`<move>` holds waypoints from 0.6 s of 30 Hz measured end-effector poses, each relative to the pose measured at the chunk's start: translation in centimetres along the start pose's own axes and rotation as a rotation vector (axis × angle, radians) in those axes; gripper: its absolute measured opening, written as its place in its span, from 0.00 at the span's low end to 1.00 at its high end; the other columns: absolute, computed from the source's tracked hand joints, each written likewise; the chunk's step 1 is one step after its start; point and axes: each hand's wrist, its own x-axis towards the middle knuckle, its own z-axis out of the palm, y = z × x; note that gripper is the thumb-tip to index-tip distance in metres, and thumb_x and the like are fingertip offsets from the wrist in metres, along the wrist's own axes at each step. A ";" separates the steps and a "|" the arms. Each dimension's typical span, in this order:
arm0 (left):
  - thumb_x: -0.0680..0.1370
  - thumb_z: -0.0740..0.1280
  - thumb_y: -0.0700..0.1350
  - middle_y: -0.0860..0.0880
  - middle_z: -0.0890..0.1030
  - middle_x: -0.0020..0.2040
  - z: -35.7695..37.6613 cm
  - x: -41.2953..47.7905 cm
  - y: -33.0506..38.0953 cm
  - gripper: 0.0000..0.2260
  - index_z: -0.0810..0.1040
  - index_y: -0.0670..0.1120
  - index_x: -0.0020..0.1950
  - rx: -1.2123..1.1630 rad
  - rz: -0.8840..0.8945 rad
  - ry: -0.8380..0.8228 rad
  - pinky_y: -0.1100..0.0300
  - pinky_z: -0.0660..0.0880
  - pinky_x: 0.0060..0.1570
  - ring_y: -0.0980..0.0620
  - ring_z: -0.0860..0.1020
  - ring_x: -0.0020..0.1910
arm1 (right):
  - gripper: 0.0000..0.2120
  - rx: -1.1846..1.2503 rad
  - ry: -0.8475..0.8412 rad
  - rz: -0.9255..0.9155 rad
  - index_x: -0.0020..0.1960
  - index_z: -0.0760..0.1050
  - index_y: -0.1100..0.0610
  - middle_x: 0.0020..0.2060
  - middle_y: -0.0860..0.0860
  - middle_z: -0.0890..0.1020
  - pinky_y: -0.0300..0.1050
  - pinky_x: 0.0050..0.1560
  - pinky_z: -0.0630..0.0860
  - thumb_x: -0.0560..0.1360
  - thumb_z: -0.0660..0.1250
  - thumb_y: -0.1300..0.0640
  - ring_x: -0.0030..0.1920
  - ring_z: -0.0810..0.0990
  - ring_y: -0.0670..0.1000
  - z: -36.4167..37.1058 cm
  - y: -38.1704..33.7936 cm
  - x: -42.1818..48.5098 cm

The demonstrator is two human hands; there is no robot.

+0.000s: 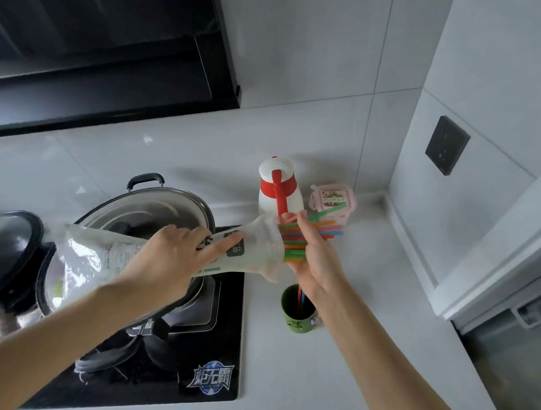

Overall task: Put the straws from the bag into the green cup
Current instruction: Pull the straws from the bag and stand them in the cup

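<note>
Over the desk (376,300), the bag (108,254) was held in the left grip (175,256) while the right grip (316,261) clasped the straws (294,246) bundled at its mouth, mid-extraction; next, they would need pulling clear and lowering upright into the green cup (299,321) below.

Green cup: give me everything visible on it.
The green cup is small, olive-green and matte-looking, with a raised tab on its front and a small pale ornament at its right. It stands upright on the white counter, just right of the black stove. The wrist of the right hand, above it, hides part of its rim. A red straw and a blue straw lean inside.
</note>
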 end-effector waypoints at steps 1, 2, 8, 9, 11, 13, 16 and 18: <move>0.56 0.70 0.32 0.43 0.79 0.42 0.3 -0.3 0.4 0.56 0.44 0.54 0.76 -0.056 -0.026 0.059 0.54 0.74 0.30 0.45 0.75 0.29 | 0.10 -0.055 0.017 -0.037 0.49 0.77 0.59 0.41 0.52 0.82 0.47 0.46 0.76 0.77 0.63 0.53 0.42 0.81 0.51 0.1 -0.5 0.0; 0.55 0.70 0.31 0.43 0.79 0.43 0.5 -0.5 0.8 0.55 0.48 0.54 0.76 -0.103 -0.042 0.096 0.54 0.75 0.30 0.44 0.75 0.30 | 0.12 -0.097 0.040 -0.058 0.53 0.76 0.60 0.43 0.52 0.82 0.47 0.48 0.76 0.77 0.63 0.52 0.42 0.81 0.51 0.3 -1.0 0.1; 0.53 0.74 0.32 0.44 0.80 0.45 1.1 -1.6 3.1 0.46 0.64 0.48 0.70 -0.225 -0.179 0.186 0.56 0.76 0.31 0.45 0.76 0.31 | 0.17 -0.060 0.073 -0.144 0.41 0.72 0.59 0.50 0.56 0.84 0.45 0.53 0.76 0.81 0.53 0.51 0.57 0.79 0.55 1.2 -3.6 1.1; 0.53 0.74 0.33 0.44 0.80 0.45 1.4 -1.9 3.2 0.47 0.63 0.48 0.70 -0.242 -0.191 0.187 0.56 0.76 0.31 0.45 0.76 0.31 | 0.18 -0.014 0.062 -0.160 0.37 0.68 0.57 0.45 0.54 0.86 0.45 0.54 0.75 0.82 0.51 0.51 0.58 0.78 0.55 1.2 -4.3 1.2; 0.52 0.74 0.33 0.45 0.79 0.45 1.9 -2.6 3.7 0.47 0.64 0.48 0.70 -0.264 -0.212 0.188 0.56 0.76 0.31 0.45 0.76 0.31 | 0.20 0.096 0.043 -0.197 0.35 0.64 0.56 0.37 0.53 0.86 0.49 0.58 0.73 0.82 0.48 0.51 0.54 0.81 0.55 1.0 -5.6 1.5; 0.54 0.74 0.33 0.45 0.79 0.45 2.4 -3.4 4.2 0.46 0.64 0.48 0.70 -0.296 -0.229 0.186 0.56 0.76 0.31 0.46 0.76 0.32 | 0.21 0.228 0.096 -0.232 0.34 0.63 0.56 0.26 0.51 0.82 0.48 0.49 0.76 0.82 0.48 0.50 0.35 0.82 0.50 0.6 -6.7 1.9; 0.54 0.74 0.32 0.46 0.79 0.45 2.8 -4.4 4.8 0.45 0.64 0.48 0.70 -0.323 -0.258 0.170 0.56 0.75 0.32 0.46 0.77 0.32 | 0.21 0.289 0.202 -0.281 0.32 0.60 0.54 0.16 0.46 0.64 0.37 0.25 0.67 0.81 0.54 0.46 0.17 0.63 0.44 0.2 -8.5 2.0; 0.54 0.75 0.33 0.46 0.79 0.46 3.1 -4.8 5.1 0.45 0.64 0.49 0.70 -0.314 -0.270 0.156 0.57 0.75 0.33 0.46 0.77 0.32 | 0.22 0.266 0.233 -0.299 0.30 0.58 0.53 0.16 0.45 0.58 0.34 0.20 0.58 0.79 0.57 0.44 0.16 0.57 0.43 -0.3 -9.8 2.1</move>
